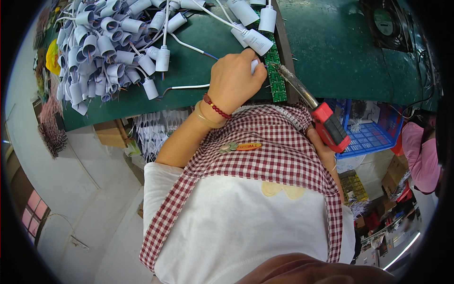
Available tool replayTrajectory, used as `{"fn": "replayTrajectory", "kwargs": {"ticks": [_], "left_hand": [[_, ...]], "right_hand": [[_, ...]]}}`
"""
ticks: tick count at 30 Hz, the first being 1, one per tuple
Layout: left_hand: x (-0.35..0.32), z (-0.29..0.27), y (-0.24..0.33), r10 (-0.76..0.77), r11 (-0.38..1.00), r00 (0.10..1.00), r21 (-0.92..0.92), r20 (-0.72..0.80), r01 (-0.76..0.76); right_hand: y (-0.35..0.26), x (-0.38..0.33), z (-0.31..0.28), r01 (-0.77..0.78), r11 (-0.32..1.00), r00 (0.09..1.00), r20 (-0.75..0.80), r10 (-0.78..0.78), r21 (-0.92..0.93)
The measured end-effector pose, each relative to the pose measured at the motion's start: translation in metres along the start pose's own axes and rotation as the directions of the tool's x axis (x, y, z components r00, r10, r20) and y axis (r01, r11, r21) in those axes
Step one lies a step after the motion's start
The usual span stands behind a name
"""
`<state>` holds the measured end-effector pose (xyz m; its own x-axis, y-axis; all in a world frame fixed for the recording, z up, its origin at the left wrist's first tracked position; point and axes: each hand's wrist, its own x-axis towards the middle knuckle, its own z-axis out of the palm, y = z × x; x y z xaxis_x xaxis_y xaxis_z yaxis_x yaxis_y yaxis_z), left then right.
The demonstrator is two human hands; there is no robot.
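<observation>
My left hand (238, 78) is closed, with a small white piece (254, 66) showing between thumb and forefinger; most of it is hidden by the fingers. It is held at the edge of a green circuit board strip (278, 90). My right hand (318, 138), partly hidden behind the handle, grips a soldering iron (332, 128) with a red and black body and a metal barrel. The iron's tip is at the strip, close to my left fingertips. Just beyond those fingers, a white lamp holder (257, 42) lies tilted against the strip.
A large heap of white lamp holders (90, 47) with wires covers the left of the green table (326, 57). A dark bar (285, 52) runs along the strip's right side. At the far right stands a black fan (385, 23). Below the table edge is a blue basket (373, 137).
</observation>
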<state>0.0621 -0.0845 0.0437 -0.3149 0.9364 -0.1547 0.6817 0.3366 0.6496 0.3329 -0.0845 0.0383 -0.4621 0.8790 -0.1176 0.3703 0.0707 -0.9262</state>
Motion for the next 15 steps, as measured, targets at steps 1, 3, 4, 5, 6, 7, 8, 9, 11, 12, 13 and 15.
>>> {"fn": "replayTrajectory", "kwargs": {"ticks": [1, 3, 4, 5, 6, 7, 8, 9, 11, 12, 13, 15], "left_hand": [[0.001, -0.001, 0.0, 0.0, 1.0, 1.0, -0.001, -0.001, 0.0], [0.001, -0.001, -0.001, -0.002, 1.0, 1.0, -0.009, 0.028, 0.003], [0.001, -0.001, -0.001, -0.003, 1.0, 1.0, -0.01, 0.027, 0.003], [0.001, -0.001, -0.001, -0.003, 1.0, 1.0, -0.006, 0.031, 0.003], [0.001, -0.001, -0.002, -0.004, 1.0, 0.999, -0.001, 0.035, 0.004], [0.002, -0.001, -0.002, -0.005, 1.0, 0.999, -0.001, 0.035, 0.005], [0.002, -0.001, -0.002, 0.014, 1.0, 0.999, -0.003, 0.034, -0.014], [0.002, -0.001, -0.003, 0.031, 1.0, 0.999, -0.005, 0.033, -0.031], [0.003, -0.003, -0.005, 0.05, 0.999, 0.998, -0.006, 0.045, -0.05], [0.004, -0.003, -0.006, 0.076, 0.997, 0.995, -0.007, 0.061, -0.075], [0.005, -0.004, -0.005, 0.076, 0.997, 0.995, -0.008, 0.062, -0.076], [0.007, -0.005, -0.004, 0.09, 0.996, 0.993, -0.021, 0.078, -0.089]], "right_hand": [[-0.001, 0.0, 0.0, 0.0, 1.0, 1.0, 0.0, 0.0, -0.001], [-0.001, -0.001, 0.0, -0.002, 0.998, 0.999, -0.032, 0.004, 0.062], [-0.001, -0.002, -0.001, -0.002, 0.998, 1.0, -0.031, 0.004, 0.061], [0.002, -0.004, -0.001, -0.035, 0.999, 0.999, -0.002, 0.035, 0.031], [0.003, -0.005, -0.001, -0.067, 0.998, 0.997, 0.026, 0.067, 0.0], [0.005, -0.006, -0.001, -0.067, 0.998, 0.997, 0.027, 0.067, 0.0], [0.006, -0.007, 0.0, -0.07, 0.997, 0.997, 0.026, 0.071, -0.027], [0.007, -0.008, 0.0, -0.073, 0.996, 0.997, 0.028, 0.074, -0.055], [0.013, -0.011, -0.002, -0.06, 0.992, 0.996, 0.051, 0.066, -0.112], [0.015, -0.012, -0.003, -0.048, 0.985, 0.996, 0.068, 0.061, -0.169], [0.014, -0.012, -0.003, -0.049, 0.984, 0.996, 0.067, 0.061, -0.169], [0.014, -0.012, -0.003, -0.01, 0.985, 0.997, 0.073, 0.023, -0.174]]}}
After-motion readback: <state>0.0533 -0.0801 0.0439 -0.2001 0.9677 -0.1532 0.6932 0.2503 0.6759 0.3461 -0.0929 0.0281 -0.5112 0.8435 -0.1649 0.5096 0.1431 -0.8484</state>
